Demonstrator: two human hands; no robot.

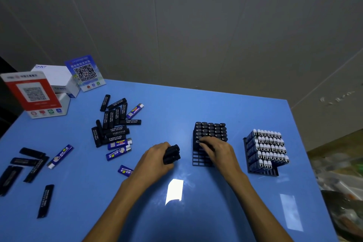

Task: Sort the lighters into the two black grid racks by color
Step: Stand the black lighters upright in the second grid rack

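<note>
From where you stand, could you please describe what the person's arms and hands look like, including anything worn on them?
Both forearms are bare as far as the picture's lower edge, with no sleeves in view. The left hand and the right hand wear no gloves, and no watch, bracelet or ring shows on what is visible. No markings can be made out.

Glossy blue table (pixel 216 104) against grey panelled wall (pixel 196 25).
</note>
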